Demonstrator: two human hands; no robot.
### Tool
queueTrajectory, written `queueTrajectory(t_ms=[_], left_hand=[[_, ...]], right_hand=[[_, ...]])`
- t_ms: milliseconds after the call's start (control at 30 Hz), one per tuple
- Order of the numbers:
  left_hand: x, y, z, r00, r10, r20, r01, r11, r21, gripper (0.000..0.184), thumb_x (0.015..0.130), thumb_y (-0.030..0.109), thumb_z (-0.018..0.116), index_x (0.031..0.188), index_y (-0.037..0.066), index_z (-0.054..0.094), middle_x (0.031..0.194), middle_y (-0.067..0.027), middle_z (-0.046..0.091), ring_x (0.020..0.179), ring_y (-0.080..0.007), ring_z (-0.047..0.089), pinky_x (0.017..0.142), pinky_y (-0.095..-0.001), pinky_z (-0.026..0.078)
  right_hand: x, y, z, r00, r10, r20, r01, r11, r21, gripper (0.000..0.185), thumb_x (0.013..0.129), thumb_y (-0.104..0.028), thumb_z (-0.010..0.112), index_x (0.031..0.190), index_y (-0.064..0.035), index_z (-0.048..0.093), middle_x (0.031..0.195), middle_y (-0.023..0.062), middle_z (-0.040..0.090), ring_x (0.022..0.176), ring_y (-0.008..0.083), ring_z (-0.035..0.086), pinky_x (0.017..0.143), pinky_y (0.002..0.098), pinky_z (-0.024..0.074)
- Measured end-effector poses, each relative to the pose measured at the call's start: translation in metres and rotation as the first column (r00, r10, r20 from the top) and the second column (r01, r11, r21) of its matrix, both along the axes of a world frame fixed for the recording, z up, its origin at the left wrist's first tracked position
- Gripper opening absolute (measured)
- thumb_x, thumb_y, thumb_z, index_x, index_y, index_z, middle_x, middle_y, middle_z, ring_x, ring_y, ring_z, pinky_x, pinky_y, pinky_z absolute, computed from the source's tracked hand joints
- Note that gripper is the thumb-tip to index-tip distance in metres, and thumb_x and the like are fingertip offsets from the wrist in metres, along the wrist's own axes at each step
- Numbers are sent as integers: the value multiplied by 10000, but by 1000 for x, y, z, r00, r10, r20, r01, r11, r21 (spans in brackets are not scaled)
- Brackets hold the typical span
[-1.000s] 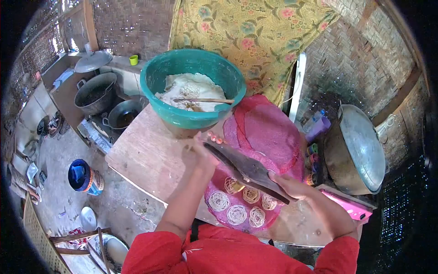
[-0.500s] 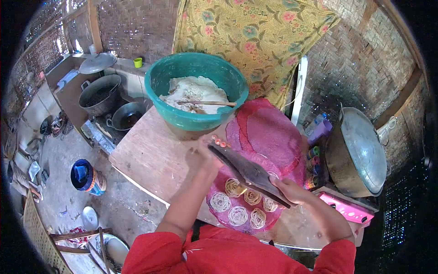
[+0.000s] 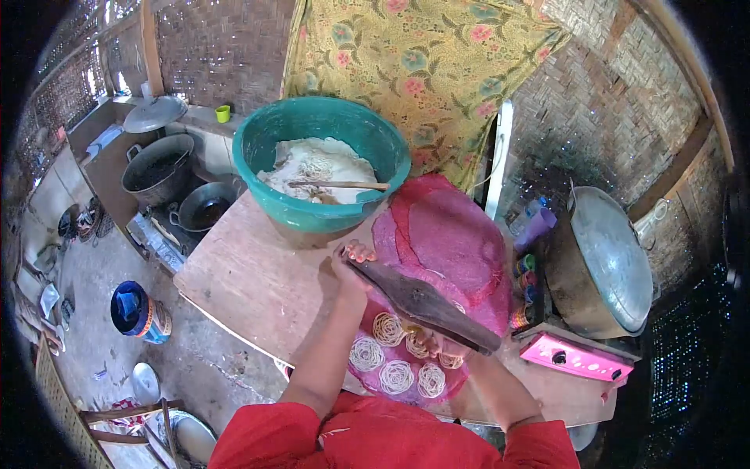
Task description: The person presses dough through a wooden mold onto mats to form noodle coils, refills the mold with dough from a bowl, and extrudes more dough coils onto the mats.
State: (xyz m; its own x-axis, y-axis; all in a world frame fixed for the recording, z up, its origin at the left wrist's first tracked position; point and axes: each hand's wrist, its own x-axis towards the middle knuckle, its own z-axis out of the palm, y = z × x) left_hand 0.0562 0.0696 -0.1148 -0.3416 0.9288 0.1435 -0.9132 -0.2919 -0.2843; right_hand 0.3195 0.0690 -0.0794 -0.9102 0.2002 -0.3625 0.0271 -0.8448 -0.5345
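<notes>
Dark wooden tool (image 3: 422, 301), one, slanted above the counter (image 3: 254, 273).
Left hand (image 3: 353, 263) clenched round one end; right hand (image 3: 441, 344) beneath the other, grip unclear; at least six pale coils (image 3: 396, 377) on pink mesh (image 3: 376, 311).

I see the basin (image 3: 273, 195) on the table (image 3: 254, 270) beyond the left fingers (image 3: 360, 252); coils (image 3: 397, 377) lie on the cloth (image 3: 455, 382) near the right fingers (image 3: 426, 341).
</notes>
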Motion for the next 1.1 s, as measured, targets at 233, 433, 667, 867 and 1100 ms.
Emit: queueTrajectory(t_ms=[233, 433, 667, 867, 1100], left_hand=[[-19, -15, 17, 976, 217, -26, -216, 941, -259, 223, 876, 209, 401, 658, 173, 435, 531, 81, 395, 457, -83, 390, 531, -259, 389], [-52, -16, 28, 971, 239, -29, -241, 967, -86, 245, 884, 274, 404, 661, 176, 435, 519, 71, 387, 453, -89, 399, 522, -272, 390], [-82, -52, 66, 961, 193, -197, -186, 981, 51, 324, 905, 404, 365, 712, 156, 441, 521, 33, 376, 472, -130, 392, 551, -325, 392], [-71, -63, 21, 947, 191, -259, -262, 925, -276, 380, 894, 431, 295, 691, 147, 447, 519, 5, 390, 472, -161, 400, 563, -368, 402], [-92, -64, 31, 896, 247, -369, -350, 903, -248, 320, 873, 383, 312, 679, 153, 421, 531, 27, 388, 487, -138, 422, 556, -343, 396]], right_hand=[[-10, 4, -14, 992, 94, 83, -103, 988, 113, 794, 884, -703, 223, 1197, -36, 521, 892, 104, 653, 682, 159, 603, 589, 284, 505], [-31, 3, -11, 971, 47, 234, -150, 885, 442, 778, 892, -693, 221, 1194, -43, 522, 886, 99, 652, 660, 149, 588, 571, 274, 490], [-46, 9, 97, 845, 162, 510, -431, 771, 469, 758, 901, -681, 218, 1191, -51, 524, 879, 93, 651, 635, 136, 570, 550, 261, 473], [-50, 6, 77, 696, 179, 696, -609, 661, 439, 694, 917, -656, 237, 996, -61, 584, 644, 25, 562, 498, 104, 508, 446, 246, 411], [-66, 2, 72, 651, -83, 755, -652, 449, 611, 692, 942, -608, 261, 829, -18, 604, 594, 45, 549, 473, 123, 513, 422, 277, 411]])
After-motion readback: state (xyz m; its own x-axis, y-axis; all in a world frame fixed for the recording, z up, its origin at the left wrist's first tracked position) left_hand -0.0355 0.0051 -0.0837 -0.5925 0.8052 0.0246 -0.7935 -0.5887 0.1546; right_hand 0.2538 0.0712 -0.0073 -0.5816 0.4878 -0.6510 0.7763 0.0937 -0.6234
